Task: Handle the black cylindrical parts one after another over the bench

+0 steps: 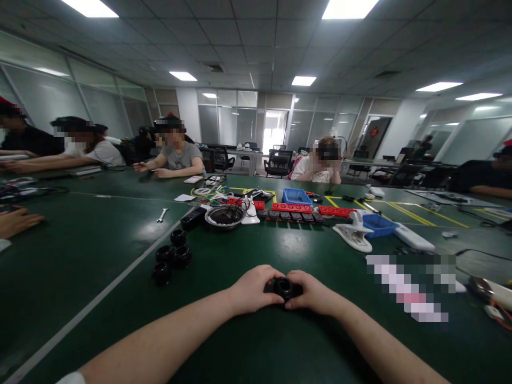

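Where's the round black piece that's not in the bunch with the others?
In the head view, just right of centre and low down: the round black piece is between the left hand and right hand, right of the bunched black pieces.

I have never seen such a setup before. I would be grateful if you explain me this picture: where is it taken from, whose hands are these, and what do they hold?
There is no machine here. One camera, worn on a person's head, looks forward and down, so you see roughly what the wearer sees. The left hand and the right hand are the wearer's own, and they hold a black round piece between them.

On the green table, four similar black pieces sit together to the left. Beyond them lies a wrench; farther ahead are red strips and a blue tray. The hand at the left edge belongs to someone else.
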`<action>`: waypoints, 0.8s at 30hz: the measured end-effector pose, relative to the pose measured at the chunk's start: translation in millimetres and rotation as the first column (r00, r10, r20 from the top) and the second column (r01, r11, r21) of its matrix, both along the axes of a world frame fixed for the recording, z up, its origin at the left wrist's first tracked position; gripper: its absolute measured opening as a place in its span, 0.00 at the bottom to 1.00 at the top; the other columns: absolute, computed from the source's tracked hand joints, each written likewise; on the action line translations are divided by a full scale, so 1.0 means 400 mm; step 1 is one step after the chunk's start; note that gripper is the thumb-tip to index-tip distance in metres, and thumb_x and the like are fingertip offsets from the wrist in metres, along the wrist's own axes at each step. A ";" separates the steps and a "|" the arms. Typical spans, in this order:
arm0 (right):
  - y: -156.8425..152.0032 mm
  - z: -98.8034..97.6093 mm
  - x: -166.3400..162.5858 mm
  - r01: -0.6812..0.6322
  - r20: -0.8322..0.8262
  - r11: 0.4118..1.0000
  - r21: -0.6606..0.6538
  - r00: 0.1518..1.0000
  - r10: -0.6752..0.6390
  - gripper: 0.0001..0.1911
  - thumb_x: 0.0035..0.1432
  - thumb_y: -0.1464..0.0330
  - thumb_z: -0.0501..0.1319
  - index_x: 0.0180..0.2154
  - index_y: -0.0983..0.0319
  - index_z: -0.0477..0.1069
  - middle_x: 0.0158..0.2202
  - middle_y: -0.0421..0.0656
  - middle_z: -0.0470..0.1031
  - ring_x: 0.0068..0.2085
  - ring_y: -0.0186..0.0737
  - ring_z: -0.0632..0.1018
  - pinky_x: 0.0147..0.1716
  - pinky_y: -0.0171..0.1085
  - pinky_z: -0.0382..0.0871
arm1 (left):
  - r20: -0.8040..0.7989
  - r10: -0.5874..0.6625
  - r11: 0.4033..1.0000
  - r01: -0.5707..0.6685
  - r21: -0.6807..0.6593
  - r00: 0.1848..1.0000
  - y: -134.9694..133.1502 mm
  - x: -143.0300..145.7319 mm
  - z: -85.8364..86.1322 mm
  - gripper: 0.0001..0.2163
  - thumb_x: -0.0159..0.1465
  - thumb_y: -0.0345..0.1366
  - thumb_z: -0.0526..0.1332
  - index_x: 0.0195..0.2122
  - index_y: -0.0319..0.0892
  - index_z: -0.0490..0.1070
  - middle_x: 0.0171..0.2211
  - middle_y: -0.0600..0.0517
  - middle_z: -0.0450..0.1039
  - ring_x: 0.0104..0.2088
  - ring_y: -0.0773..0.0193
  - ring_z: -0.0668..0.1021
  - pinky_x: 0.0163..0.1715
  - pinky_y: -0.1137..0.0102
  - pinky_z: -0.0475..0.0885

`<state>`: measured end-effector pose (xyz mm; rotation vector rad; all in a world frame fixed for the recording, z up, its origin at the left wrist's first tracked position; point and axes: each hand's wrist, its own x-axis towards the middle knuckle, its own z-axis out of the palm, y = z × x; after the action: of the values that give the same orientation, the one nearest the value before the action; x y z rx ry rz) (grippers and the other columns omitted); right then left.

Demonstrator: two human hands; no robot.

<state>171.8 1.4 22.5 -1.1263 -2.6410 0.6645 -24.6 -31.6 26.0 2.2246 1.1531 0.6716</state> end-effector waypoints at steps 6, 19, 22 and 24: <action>-0.036 -0.039 -0.037 0.224 0.016 0.960 0.168 0.973 -0.230 0.19 0.46 0.57 0.65 0.31 0.66 0.67 0.30 0.46 0.69 0.32 0.46 0.69 0.31 0.39 0.59 | 0.024 0.232 0.973 -0.233 0.006 0.972 -0.014 0.031 -0.027 0.14 0.51 0.35 0.66 0.38 0.41 0.67 0.36 0.51 0.66 0.37 0.58 0.69 0.34 0.68 0.64; -0.019 0.002 0.023 -0.037 -0.023 0.999 -0.014 0.999 0.037 0.18 0.42 0.65 0.69 0.39 0.58 0.72 0.37 0.40 0.68 0.41 0.41 0.69 0.40 0.36 0.62 | 0.050 -0.017 0.999 0.019 -0.041 0.999 -0.019 0.011 -0.002 0.21 0.52 0.32 0.66 0.47 0.47 0.65 0.38 0.54 0.66 0.36 0.62 0.70 0.35 0.72 0.65; -0.014 -0.001 0.025 -0.048 -0.022 0.998 -0.028 0.999 0.048 0.17 0.40 0.66 0.70 0.36 0.58 0.73 0.35 0.37 0.69 0.39 0.39 0.70 0.37 0.32 0.62 | 0.051 -0.050 0.997 0.053 -0.058 0.997 -0.019 0.011 0.000 0.19 0.51 0.32 0.66 0.44 0.47 0.68 0.36 0.55 0.65 0.34 0.63 0.70 0.33 0.73 0.65; -0.017 -0.010 0.014 0.011 -0.010 1.000 -0.001 1.000 -0.011 0.19 0.36 0.63 0.72 0.32 0.61 0.72 0.33 0.38 0.69 0.37 0.40 0.70 0.34 0.33 0.62 | 0.059 -0.014 0.997 0.019 -0.077 0.998 -0.016 0.015 -0.006 0.18 0.50 0.32 0.67 0.42 0.46 0.69 0.35 0.55 0.65 0.33 0.63 0.70 0.32 0.73 0.65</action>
<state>177.5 -5.4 18.5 -1.1339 -2.6249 0.6672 -18.8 -37.8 23.6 2.1334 1.1119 0.6689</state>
